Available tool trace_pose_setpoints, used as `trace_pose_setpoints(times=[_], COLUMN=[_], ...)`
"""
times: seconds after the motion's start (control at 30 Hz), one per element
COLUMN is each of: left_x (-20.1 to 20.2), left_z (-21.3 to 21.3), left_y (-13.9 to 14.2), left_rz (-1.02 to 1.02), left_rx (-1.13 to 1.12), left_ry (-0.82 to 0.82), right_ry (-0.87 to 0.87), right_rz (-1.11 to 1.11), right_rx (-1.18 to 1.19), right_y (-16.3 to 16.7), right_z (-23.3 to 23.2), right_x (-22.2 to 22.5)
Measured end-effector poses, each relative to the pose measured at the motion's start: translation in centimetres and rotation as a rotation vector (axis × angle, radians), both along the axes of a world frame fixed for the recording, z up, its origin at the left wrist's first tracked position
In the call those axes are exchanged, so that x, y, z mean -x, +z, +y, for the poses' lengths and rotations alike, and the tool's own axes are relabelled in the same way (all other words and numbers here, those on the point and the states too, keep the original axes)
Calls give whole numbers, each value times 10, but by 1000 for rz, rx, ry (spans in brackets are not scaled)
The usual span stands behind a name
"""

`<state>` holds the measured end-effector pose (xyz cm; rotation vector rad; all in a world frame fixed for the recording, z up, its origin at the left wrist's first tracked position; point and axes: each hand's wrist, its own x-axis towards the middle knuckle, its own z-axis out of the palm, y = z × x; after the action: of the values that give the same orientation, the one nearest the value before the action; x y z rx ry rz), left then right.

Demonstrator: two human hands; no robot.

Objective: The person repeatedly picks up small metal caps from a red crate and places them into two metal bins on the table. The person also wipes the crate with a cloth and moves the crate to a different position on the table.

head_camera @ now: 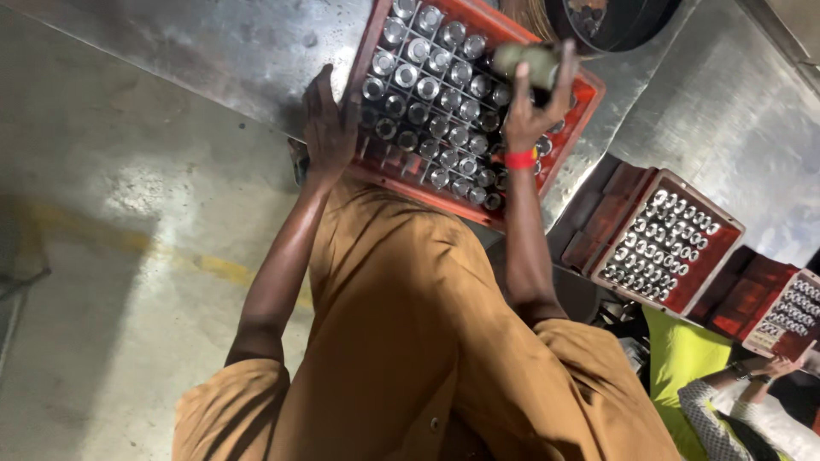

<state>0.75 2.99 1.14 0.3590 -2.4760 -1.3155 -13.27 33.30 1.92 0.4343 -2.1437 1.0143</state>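
Observation:
A red plastic crate (571,143) full of several capped glass bottles (427,88) rests on a metal table (222,51) in front of me. My left hand (329,119) lies flat on the crate's left edge, fingers spread over the rim. Above the crate's right side, my right hand (534,107), a red band at its wrist, is closed around a dark green bottle (523,61) lifted out of the rows. My brown shirt fills the bottom of the view.
Two more red crates of capped bottles (662,243) (790,312) stand at the right. Another person's hand (781,365) and patterned sleeve reach toward the far one, beside a yellow-green cloth (679,358). Grey concrete floor (102,256) with a yellow line lies at the left.

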Motion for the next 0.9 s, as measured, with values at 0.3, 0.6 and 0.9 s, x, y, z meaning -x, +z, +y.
trace_pose_setpoints(times=[0.3,0.6,0.9], left_x=[3,4,5], left_z=[-3,-3,-5], left_y=[-5,-8,-3], left_rz=[-30,-24,-171], left_rx=[-39,-31,-173], left_ry=[4,8,6], right_ry=[-33,-42,85], right_rz=[-181,-38,-116], right_rx=[81,143,194], right_y=[-3,-9,13], right_z=[-1,-20,-91], right_x=[30,29,43])
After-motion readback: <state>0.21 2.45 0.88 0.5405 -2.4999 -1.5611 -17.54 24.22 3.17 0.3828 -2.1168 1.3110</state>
